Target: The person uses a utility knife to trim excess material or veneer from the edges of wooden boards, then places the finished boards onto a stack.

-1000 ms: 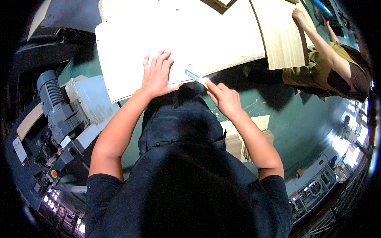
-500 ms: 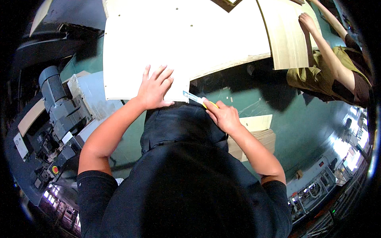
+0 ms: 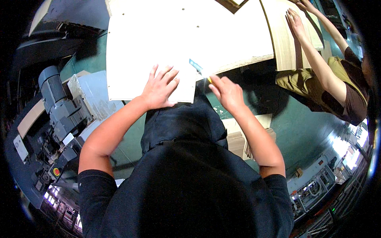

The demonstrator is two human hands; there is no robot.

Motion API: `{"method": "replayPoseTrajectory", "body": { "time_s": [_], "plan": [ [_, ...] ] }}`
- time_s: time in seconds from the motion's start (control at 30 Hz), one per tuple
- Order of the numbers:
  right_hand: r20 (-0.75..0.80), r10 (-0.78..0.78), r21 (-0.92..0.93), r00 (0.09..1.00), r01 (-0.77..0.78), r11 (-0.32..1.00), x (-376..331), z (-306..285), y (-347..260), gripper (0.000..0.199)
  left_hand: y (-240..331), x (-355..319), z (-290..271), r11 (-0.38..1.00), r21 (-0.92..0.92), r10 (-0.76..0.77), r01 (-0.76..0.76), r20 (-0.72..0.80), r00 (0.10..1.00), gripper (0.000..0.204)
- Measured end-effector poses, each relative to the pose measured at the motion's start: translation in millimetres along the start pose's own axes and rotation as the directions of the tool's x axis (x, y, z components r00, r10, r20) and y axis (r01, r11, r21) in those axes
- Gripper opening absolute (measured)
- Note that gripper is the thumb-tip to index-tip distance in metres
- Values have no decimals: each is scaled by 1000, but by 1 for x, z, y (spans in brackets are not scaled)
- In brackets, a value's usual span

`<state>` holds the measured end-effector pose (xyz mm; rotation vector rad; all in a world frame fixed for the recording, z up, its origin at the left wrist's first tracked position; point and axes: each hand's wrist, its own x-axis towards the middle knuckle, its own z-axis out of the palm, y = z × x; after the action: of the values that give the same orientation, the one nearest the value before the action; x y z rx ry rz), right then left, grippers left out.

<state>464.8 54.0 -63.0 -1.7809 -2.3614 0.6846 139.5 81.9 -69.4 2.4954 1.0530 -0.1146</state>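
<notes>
Left hand [image 3: 159, 91] flat, palm-down, splayed — right hand [image 3: 229, 93] curled in grip.

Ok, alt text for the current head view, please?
A person's right hand holds a yellow-handled blade near the edge of a pale board; the left hand lies spread on it. At right, a co-worker's hand is over a wood-grained panel; a grey motor stands left.

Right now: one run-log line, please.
left hand: spread on pale board | right hand: holds yellow-handled knife | blade: near board edge, contact unclear | co-worker's hand: on wood-grain panel
</notes>
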Motion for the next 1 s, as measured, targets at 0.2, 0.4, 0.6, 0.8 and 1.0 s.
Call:
{"method": "replayPoseTrajectory", "body": {
  "time_s": [0.2,0.4,0.6,0.8,1.0],
  "plan": [
    [216,81,120,973,-109,987,-54,5,-34,61,-12,0,-20,995,32,88,-91,85,993,96],
    [210,560,648,801,-543,534,-40,26,-66,36,-18,-4,-13,996,20,81,-82,45,996,94],
    [131,582,955,802,-260,143,-15,61,-117,34,-18,-1,-16,995,-29,93,-92,40,995,92],
    [35,670,929,742,-270,251,-14,51,-154,33,-22,-2,-11,992,-52,118,-119,-6,993,88],
    [-29,729,705,683,-504,500,-2,44,-166,28,-23,3,-6,985,-26,171,-171,-14,985,91]
  ]
}}
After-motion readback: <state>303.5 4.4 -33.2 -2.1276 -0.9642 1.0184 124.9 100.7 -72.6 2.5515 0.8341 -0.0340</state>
